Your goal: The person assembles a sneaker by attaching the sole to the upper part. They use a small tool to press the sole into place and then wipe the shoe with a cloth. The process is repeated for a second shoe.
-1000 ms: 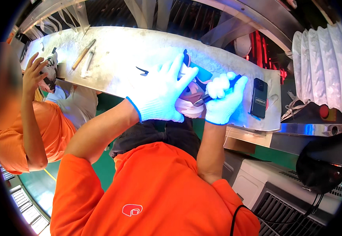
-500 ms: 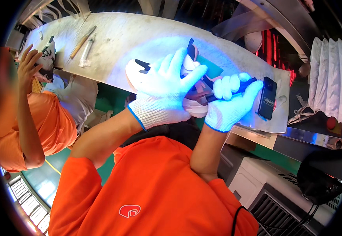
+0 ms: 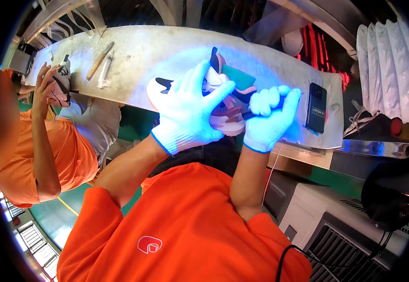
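The left hand [image 3: 190, 105] clasps the shoe [image 3: 228, 123] by the worktop [image 3: 134, 56], the right hand [image 3: 269, 117] curls round a mostly hidden dark tool [image 3: 248, 114], apparently for close right-end work calling for steadiness.

Widest free room from where I stand: the table [image 3: 124, 66] left of the shoe [image 3: 228, 124], as far as a wood-handled tool [image 3: 96, 63] and a syringe-like tube [image 3: 105, 74]. Beyond these, a co-worker's hand [image 3: 45, 84] and second shoe [image 3: 62, 87] block the left end. A bare strip also runs behind the shoe, toward the far edge. Near side: both forearms in the way. Left hand [image 3: 185, 105] covers much of the shoe; right hand [image 3: 270, 113] crowds its right side. Narrow lane between right hand and phone [image 3: 316, 108].
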`<act>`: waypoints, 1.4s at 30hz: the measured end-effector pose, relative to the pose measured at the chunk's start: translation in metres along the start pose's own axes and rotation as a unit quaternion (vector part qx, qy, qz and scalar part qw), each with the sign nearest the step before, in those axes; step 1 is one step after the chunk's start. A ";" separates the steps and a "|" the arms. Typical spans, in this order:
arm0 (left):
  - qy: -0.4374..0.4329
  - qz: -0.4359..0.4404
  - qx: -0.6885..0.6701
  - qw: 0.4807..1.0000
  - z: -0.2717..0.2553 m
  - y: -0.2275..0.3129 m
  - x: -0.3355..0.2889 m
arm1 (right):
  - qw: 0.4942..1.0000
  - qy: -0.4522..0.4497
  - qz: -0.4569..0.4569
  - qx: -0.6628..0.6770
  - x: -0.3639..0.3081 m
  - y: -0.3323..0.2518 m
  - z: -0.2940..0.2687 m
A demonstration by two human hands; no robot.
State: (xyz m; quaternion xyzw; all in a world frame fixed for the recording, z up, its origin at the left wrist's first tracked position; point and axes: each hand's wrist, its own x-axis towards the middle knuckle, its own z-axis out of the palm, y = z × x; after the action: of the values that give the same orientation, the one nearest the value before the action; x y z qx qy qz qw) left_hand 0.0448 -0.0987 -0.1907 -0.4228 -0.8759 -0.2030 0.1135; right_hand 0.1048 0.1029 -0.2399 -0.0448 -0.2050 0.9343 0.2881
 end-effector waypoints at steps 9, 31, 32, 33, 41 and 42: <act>0.055 0.009 -0.007 0.998 0.010 0.003 -0.012 | 0.965 0.144 -0.097 -0.195 -0.018 0.015 0.056; 0.030 0.017 0.023 0.999 0.007 0.005 -0.010 | 0.982 0.009 -0.024 -0.186 0.003 -0.003 0.038; 0.026 0.015 0.022 0.999 0.007 0.005 -0.010 | 0.980 0.001 -0.032 -0.198 0.002 -0.003 0.040; 0.023 0.014 0.020 0.999 0.007 0.004 -0.009 | 0.977 -0.007 -0.040 -0.210 0.003 -0.002 0.041; 0.017 0.004 0.014 1.000 0.007 0.004 -0.009 | 0.961 -0.135 0.081 -0.229 0.026 -0.013 0.032; 0.015 0.003 0.008 1.000 0.007 0.003 -0.007 | 0.957 -0.123 0.059 -0.256 0.024 -0.010 0.037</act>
State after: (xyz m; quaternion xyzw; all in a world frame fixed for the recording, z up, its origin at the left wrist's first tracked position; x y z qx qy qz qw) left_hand 0.0518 -0.0990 -0.1986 -0.4216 -0.8744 -0.2015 0.1309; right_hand 0.0827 0.1109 -0.2012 -0.0136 -0.4679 0.8643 0.1840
